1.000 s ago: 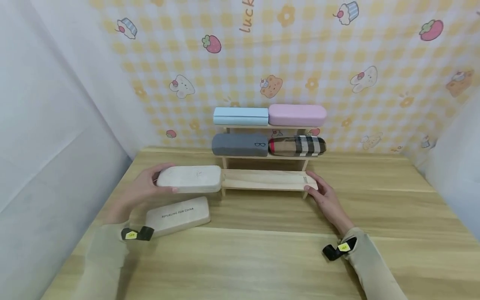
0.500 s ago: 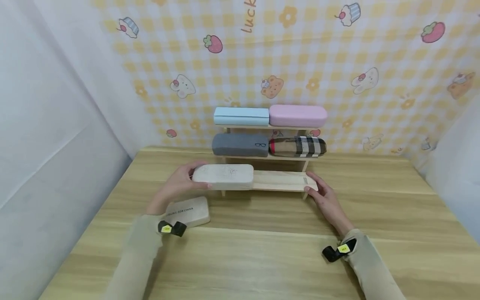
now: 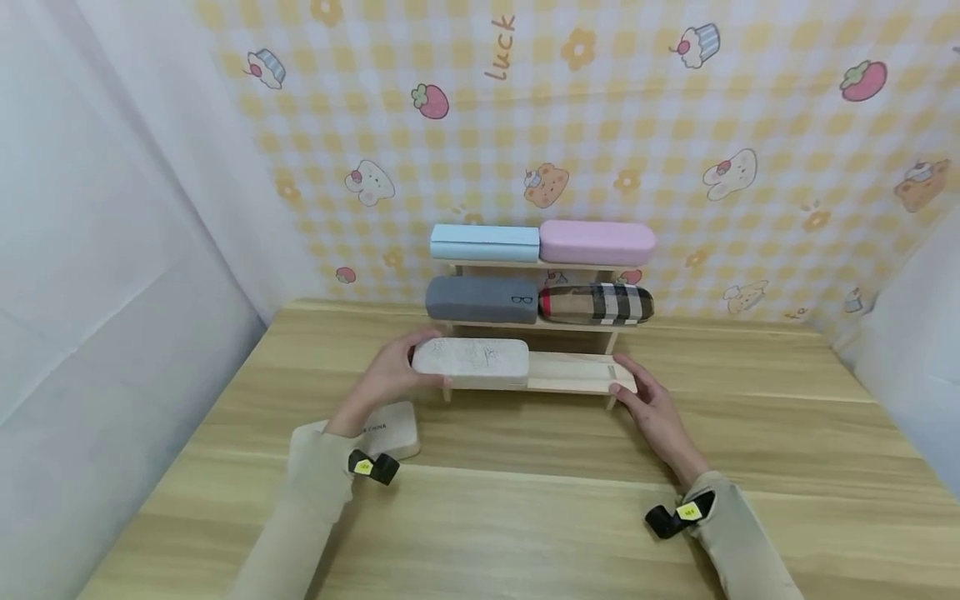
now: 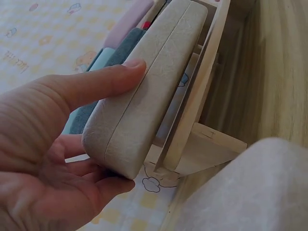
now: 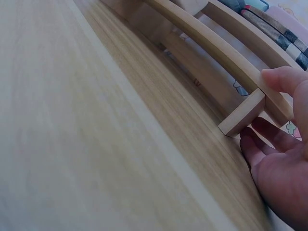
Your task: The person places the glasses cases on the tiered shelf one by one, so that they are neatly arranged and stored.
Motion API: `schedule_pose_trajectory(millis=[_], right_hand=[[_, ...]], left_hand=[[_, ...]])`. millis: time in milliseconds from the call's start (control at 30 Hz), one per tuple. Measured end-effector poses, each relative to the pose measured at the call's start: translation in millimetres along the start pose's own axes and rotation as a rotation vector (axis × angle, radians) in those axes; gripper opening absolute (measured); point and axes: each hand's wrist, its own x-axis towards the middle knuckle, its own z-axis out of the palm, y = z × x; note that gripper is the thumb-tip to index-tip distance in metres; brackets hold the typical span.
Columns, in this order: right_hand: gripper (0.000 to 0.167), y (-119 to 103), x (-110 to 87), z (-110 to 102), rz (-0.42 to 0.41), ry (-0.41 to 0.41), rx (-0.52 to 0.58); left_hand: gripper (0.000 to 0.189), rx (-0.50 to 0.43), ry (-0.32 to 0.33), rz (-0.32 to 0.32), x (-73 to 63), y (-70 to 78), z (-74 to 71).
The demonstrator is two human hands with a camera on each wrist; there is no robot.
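My left hand (image 3: pixel 392 372) holds a whitish glasses case (image 3: pixel 471 358) by its left end, close over the left half of the lowest tier of a wooden stepped rack (image 3: pixel 573 370). In the left wrist view the thumb lies across the case (image 4: pixel 144 91) near its seam, with fingers round the far side. At the rack's right end, my right hand (image 3: pixel 660 421) grips the lowest board between thumb and fingers. The right wrist view shows the thumb on top of that board (image 5: pixel 207 43) and fingers by the rack's leg (image 5: pixel 245 113).
Another pale case (image 3: pixel 393 429) with lettering lies on the table (image 3: pixel 525 517), partly hidden by my left forearm. A light blue case (image 3: pixel 484 243) and pink case (image 3: pixel 597 242) fill the top tier. Below sit a grey case (image 3: pixel 480 300) and a plaid one (image 3: pixel 596 304).
My left hand has carried the whitish glasses case rightward, from beside the rack to over the lowest tier's left half. My right hand has kept its grip at the rack's right end.
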Motion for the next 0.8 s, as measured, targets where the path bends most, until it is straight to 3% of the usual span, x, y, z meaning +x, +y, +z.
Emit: schedule_pose_trajectory(millis=[233,433,800], right_hand=[[0.057,3.3,-5.6,1.0,0.025,-0.011,-0.002],[0.056,2.6,-3.2,-0.3,0.006,0.000,-0.008],[0.056,-1.6,1.8,-2.0,0.017,-0.008,-0.049]], left_hand=[[0.076,-0.022,-0.005,-0.010,0.4,-4.9,10.7],[0.077,-0.022,0.008,0.013,8.0,-0.4,11.5],[0.078,0.081,-0.012,-0.020,14.0,6.2,11.1]])
